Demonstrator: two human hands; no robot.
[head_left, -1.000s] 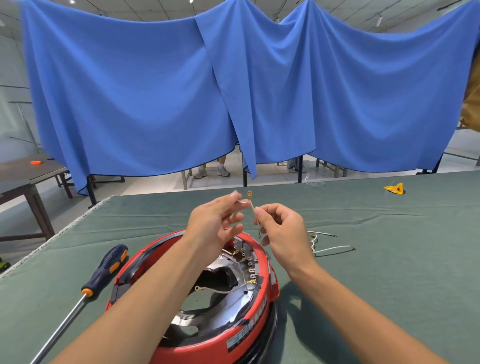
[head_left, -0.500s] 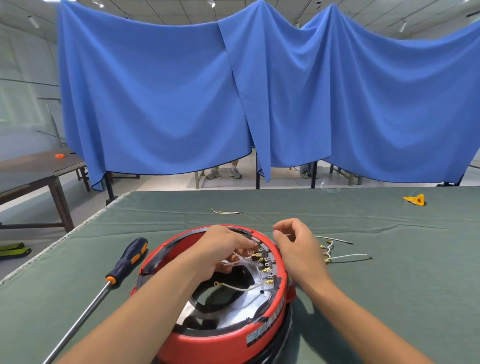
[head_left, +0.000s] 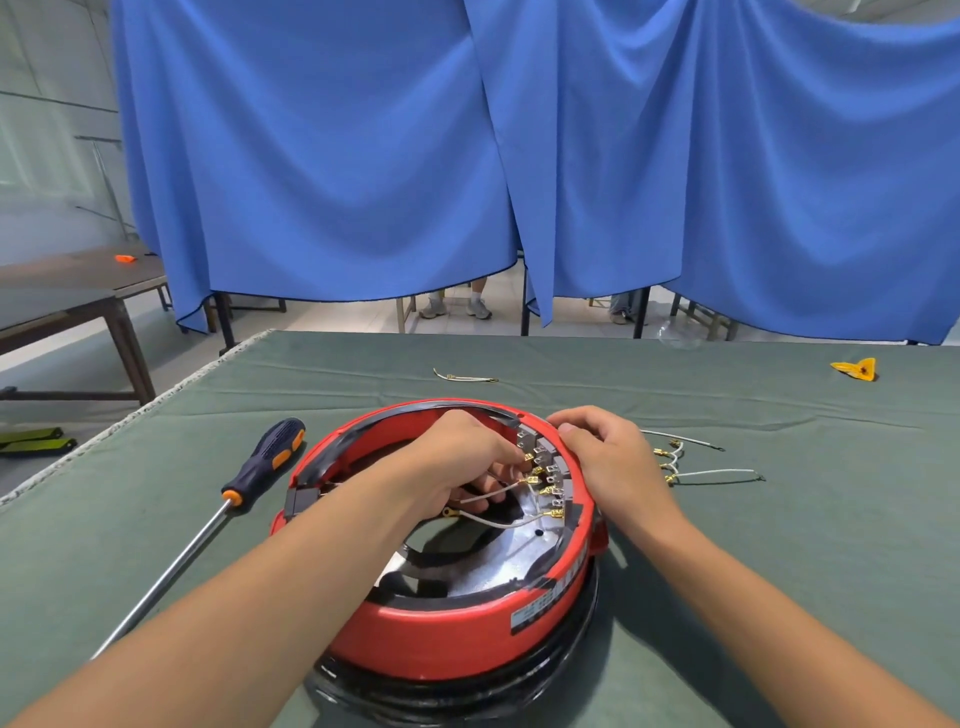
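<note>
The white lead (head_left: 493, 492) sits inside the upturned red appliance base (head_left: 467, 629). Its brass spade end is at the terminal row (head_left: 551, 475) on the far right of the inner wall. The left hand (head_left: 457, 457) reaches into the ring, its grip pinched on that end. The right hand (head_left: 608, 462) has its grip curled over the rim just beside the terminals, bracing the base.

The tabs stand close together, so the connector could go onto the wrong tab, or bridge two tabs if pushed in crooked. A hard push at an angle could bend a tab. Pulling on the lead instead of the brass end could loosen the crimp. A second lead (head_left: 498, 522) with a ring end lies loose across the opening, where the left wrist could snag it.

A label strip (head_left: 545, 605) on the red wall carries print too small to read. No brand shows on the screwdriver (head_left: 260, 462) lying on the green counter (head_left: 779, 545) to the left, or near the spare leads (head_left: 711, 473) to the right.
</note>
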